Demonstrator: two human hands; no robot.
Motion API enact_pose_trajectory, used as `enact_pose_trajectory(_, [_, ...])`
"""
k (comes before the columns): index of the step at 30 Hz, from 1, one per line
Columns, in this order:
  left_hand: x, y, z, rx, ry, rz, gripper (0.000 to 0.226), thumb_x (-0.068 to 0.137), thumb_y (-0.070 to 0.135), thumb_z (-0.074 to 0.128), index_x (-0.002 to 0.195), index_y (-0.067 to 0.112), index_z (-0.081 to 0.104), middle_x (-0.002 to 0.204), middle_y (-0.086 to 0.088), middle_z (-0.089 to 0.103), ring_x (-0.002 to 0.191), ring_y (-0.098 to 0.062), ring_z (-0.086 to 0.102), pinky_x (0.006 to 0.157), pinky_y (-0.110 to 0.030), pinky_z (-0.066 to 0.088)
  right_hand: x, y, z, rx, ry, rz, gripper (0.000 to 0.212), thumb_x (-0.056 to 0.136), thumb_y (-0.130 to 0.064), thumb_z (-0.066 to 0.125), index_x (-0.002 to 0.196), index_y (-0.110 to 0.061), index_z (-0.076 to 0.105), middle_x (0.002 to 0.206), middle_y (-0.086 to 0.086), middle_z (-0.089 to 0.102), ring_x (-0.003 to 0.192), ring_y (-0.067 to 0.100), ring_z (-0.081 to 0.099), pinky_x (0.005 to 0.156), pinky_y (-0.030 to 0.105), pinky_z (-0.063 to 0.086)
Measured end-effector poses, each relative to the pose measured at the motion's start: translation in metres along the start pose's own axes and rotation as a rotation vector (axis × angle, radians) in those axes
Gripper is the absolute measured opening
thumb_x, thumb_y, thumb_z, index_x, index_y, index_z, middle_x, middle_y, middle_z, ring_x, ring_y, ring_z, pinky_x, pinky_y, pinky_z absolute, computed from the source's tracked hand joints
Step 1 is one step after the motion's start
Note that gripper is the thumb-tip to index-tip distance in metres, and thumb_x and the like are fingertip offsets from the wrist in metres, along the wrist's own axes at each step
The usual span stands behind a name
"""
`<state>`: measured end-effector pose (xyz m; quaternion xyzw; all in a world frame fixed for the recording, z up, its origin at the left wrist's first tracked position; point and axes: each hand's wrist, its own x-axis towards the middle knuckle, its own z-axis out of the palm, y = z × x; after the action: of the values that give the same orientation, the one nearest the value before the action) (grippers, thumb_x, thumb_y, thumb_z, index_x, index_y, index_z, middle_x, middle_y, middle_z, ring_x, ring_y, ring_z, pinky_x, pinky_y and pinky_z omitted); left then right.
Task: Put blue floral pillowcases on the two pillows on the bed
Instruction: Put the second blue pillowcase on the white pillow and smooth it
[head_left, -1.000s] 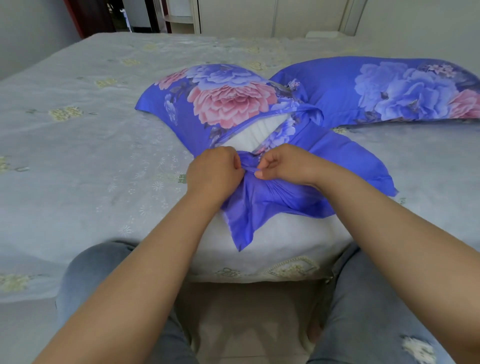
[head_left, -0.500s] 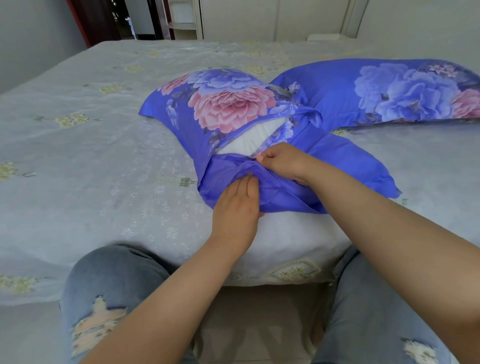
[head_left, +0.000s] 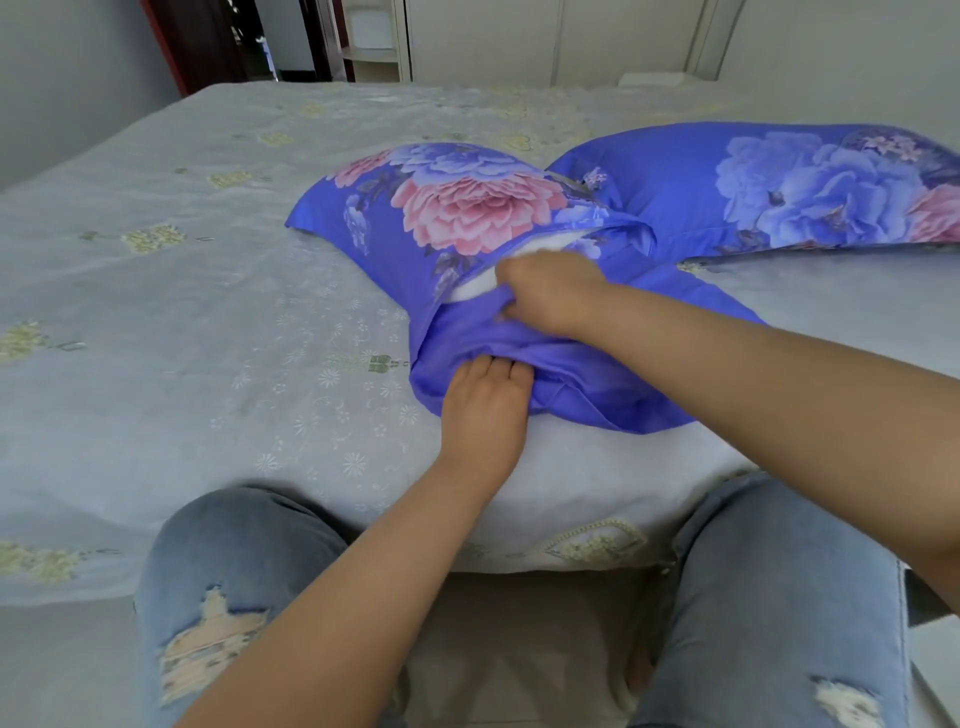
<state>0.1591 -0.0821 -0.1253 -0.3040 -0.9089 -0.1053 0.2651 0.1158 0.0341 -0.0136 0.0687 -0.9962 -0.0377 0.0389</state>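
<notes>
The bed (head_left: 156, 322) is filling the view, and two blue floral pillows are lying on it: the far pillow (head_left: 779, 192) at two o'clock, fully cased, the near pillow (head_left: 452, 208) at centre, white filling showing at its open end. The right hand (head_left: 550, 296) is gripping the pillowcase flap (head_left: 571, 374) there, fingers curled, while the left hand (head_left: 485, 410), fingers straight, is sliding under the flap at six o'clock.
</notes>
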Motion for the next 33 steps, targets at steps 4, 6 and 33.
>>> enact_pose_trajectory(4, [0.025,-0.025,-0.035,0.04,0.103,0.166,0.011,0.067,0.01,0.052,0.072,0.013,0.06,0.065,-0.005,0.057,0.066,-0.027,0.056,0.066,-0.032,0.035,0.023,0.023,-0.033,0.061,0.354,0.202,0.024,0.086,-0.008,0.046,0.107,-0.008,0.057,0.112,0.02,0.062,0.102,0.038,0.058,0.071,0.037,0.04])
enact_pose_trajectory(6, [0.029,-0.047,-0.053,0.048,0.168,0.225,0.015,0.067,0.01,0.047,0.073,0.014,0.06,0.066,-0.004,0.055,0.068,-0.027,0.054,0.066,-0.031,0.029,0.035,0.035,-0.044,0.135,0.406,0.287,0.02,0.086,-0.01,0.047,0.104,-0.008,0.057,0.111,0.019,0.062,0.102,0.038,0.058,0.069,0.036,0.038])
enact_pose_trajectory(33, [-0.026,-0.118,-0.07,-0.314,-0.053,-0.236,0.017,0.089,0.024,0.059,0.079,0.014,0.067,0.081,-0.003,0.065,0.079,-0.025,0.059,0.067,-0.028,0.041,0.028,-0.055,0.027,0.241,0.161,-0.078,0.079,0.081,-0.052,0.065,0.143,-0.02,0.029,0.146,0.004,0.033,0.13,0.026,0.039,0.108,0.04,0.027])
